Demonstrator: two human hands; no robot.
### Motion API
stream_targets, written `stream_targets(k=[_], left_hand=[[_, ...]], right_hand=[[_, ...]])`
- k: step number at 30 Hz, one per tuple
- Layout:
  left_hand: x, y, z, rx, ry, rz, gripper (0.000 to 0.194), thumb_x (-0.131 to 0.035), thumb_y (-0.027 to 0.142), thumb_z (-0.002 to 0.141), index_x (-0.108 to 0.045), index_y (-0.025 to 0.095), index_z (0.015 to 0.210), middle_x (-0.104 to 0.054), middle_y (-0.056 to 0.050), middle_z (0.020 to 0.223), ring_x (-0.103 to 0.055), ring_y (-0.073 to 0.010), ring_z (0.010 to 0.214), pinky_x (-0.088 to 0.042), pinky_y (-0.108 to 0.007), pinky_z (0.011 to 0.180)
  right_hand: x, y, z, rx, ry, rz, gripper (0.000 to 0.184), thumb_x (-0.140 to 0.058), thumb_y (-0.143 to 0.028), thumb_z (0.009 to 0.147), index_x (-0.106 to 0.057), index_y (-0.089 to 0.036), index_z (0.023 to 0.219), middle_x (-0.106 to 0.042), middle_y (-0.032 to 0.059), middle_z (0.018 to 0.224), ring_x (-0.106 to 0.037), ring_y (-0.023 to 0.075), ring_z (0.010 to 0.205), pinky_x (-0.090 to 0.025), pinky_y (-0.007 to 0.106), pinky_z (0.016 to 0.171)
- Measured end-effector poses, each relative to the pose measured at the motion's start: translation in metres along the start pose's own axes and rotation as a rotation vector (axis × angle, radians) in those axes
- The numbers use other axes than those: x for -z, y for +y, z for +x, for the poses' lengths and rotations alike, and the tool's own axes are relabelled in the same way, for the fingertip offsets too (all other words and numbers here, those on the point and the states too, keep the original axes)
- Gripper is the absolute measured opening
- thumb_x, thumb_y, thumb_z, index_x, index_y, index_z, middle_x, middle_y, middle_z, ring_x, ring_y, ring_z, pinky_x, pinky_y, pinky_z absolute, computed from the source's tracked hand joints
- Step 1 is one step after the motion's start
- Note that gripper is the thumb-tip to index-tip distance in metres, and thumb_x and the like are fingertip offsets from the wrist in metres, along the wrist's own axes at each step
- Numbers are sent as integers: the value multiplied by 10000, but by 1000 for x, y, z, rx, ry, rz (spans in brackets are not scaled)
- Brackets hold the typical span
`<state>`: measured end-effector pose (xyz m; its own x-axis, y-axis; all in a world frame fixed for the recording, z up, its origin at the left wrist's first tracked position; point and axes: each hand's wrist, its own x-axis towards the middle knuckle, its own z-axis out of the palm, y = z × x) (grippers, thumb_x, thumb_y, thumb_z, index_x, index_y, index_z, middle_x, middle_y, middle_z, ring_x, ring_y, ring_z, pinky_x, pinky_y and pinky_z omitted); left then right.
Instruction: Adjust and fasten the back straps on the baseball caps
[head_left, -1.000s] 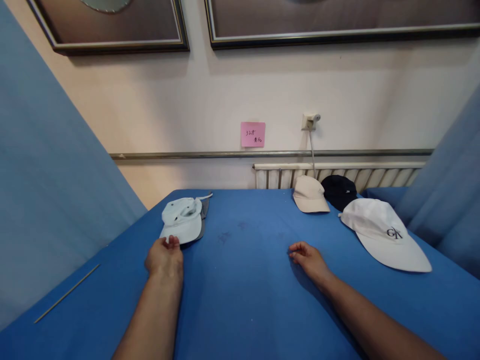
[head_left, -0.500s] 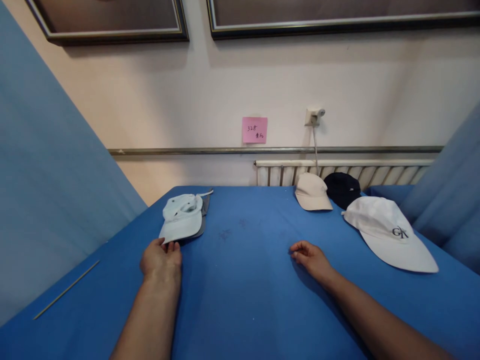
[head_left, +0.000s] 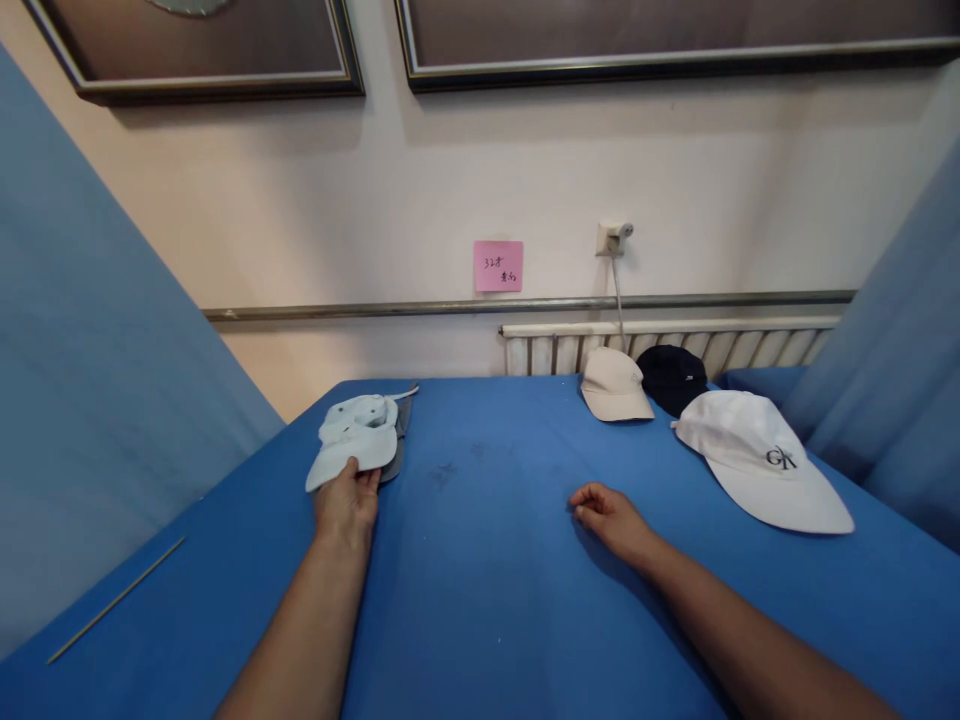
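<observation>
My left hand is closed on the brim of a pale blue cap, its thumb on top and its fingers underneath. The cap lies over a grey cap, which shows only along its right side and back. My right hand rests on the blue-covered table at right of centre. Its fingers are loosely curled together, and nothing shows in them. To its right is a white cap with dark letters on the front, brim toward me.
A beige cap and a dark navy cap sit at the table's back right. A thin stick lies near the left edge. Behind the table are a radiator, a metal rail and a plugged-in socket. Blue curtains hang at both sides.
My left hand has shifted right along the pale blue cap's brim, and its thumb now lies over the brim. My right hand stays in place. The view has tilted slightly.
</observation>
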<state>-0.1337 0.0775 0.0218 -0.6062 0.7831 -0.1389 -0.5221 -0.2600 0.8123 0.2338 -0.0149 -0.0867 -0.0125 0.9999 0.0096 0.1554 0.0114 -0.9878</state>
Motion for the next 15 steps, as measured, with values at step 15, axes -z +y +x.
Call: stream_targets(k=[15], left_hand=[[-31,-2,-49,150,-464,101,70,-655,177,838,-696,126,864,-741,-40,755,-677,-137,591,-584,-217,603]], right_hand=[[24,-21,16,18,447,236,254,-649,-404,737,-627,-215,904,-685,42,850,-641,204,814,-488,308,696]])
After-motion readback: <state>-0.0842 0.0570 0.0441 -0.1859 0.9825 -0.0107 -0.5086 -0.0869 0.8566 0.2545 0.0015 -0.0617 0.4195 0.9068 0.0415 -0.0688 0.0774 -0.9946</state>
